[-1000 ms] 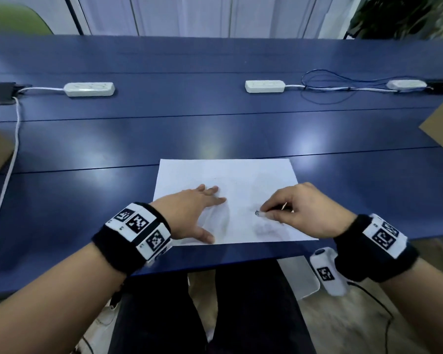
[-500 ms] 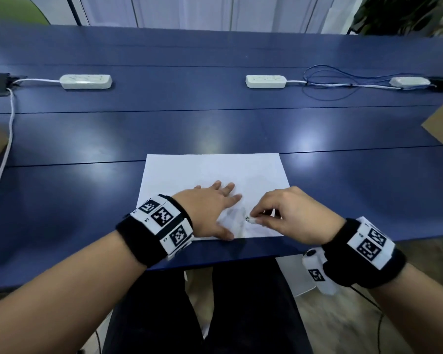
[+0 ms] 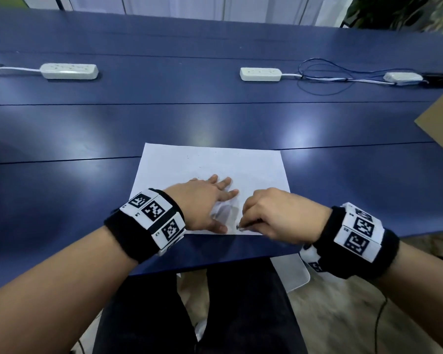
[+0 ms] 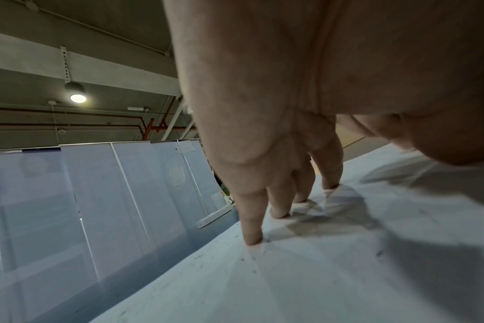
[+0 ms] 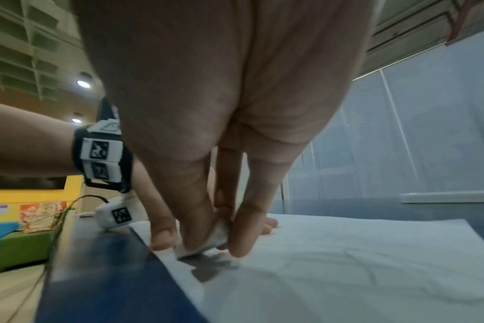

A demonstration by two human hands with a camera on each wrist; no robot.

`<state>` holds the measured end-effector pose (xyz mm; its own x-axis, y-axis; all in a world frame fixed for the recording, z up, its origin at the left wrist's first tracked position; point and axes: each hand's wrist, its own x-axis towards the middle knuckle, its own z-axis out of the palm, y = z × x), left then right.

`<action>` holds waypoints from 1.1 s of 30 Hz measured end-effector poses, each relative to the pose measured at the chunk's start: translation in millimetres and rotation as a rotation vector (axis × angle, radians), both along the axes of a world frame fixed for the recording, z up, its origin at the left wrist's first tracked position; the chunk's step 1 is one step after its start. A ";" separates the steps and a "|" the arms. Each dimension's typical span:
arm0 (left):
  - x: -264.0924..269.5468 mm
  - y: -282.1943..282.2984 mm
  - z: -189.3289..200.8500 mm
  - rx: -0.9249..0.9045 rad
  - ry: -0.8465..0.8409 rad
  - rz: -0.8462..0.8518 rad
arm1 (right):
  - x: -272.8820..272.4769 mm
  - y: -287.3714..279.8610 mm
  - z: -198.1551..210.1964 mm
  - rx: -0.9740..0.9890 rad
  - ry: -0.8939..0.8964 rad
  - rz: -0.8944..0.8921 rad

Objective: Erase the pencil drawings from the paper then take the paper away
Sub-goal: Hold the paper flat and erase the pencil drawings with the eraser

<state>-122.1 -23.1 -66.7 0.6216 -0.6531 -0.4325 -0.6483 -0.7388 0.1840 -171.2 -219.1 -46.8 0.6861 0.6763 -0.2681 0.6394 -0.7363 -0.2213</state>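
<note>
A white sheet of paper (image 3: 210, 164) lies flat near the front edge of the blue table (image 3: 215, 118). My left hand (image 3: 205, 203) presses on the paper with straight, spread fingers (image 4: 252, 231). Just right of it, my right hand (image 3: 269, 215) pinches a small white eraser (image 5: 217, 238) between thumb and fingers, its tip (image 3: 239, 227) down on the paper's near edge. Faint pencil lines (image 5: 359, 260) and a dark smudge (image 5: 210, 265) show on the paper (image 5: 346, 273) close to the eraser. Small dark crumbs lie scattered on the sheet (image 4: 290, 284).
Two white power strips (image 3: 69, 71) (image 3: 261, 74) and a white adapter (image 3: 403, 77) with looped cables (image 3: 325, 77) lie along the back of the table. A cardboard edge (image 3: 440, 116) juts in at the right. My lap is below the table's front edge.
My right hand has drawn the eraser left and toward the paper's near edge. My left hand has shifted slightly right along the paper. The camera has tilted down.
</note>
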 end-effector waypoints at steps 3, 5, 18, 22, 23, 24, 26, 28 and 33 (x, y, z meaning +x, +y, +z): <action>0.3 -0.1 0.8 -0.003 -0.012 -0.017 | 25.6 -0.1 -0.2 0.020 -0.057 -0.091; 0.3 -0.4 1.0 -0.014 -0.021 -0.018 | 35.0 0.5 0.1 0.025 -0.086 -0.138; 1.4 0.4 -4.2 -0.042 -0.013 0.020 | 31.3 5.7 -2.8 0.036 -0.102 -0.056; 2.9 -0.2 -5.1 -0.023 0.001 0.021 | -4.5 4.7 -3.2 0.083 -0.054 0.063; 2.9 0.2 -5.0 -0.022 0.003 0.022 | -3.0 4.6 -3.8 0.090 -0.060 0.071; 2.8 0.1 -5.1 -0.028 0.002 0.020 | 4.4 4.5 -4.6 0.082 -0.075 0.060; 2.6 -0.7 -5.7 -0.040 -0.005 0.018 | 24.4 4.5 -5.0 0.035 -0.110 -0.016; 2.6 -0.5 -5.6 -0.043 -0.006 0.024 | 31.7 3.3 -3.9 0.046 -0.112 -0.048; 2.1 0.3 -5.7 -0.026 0.000 0.026 | -3.1 0.8 -1.4 0.078 -0.016 0.086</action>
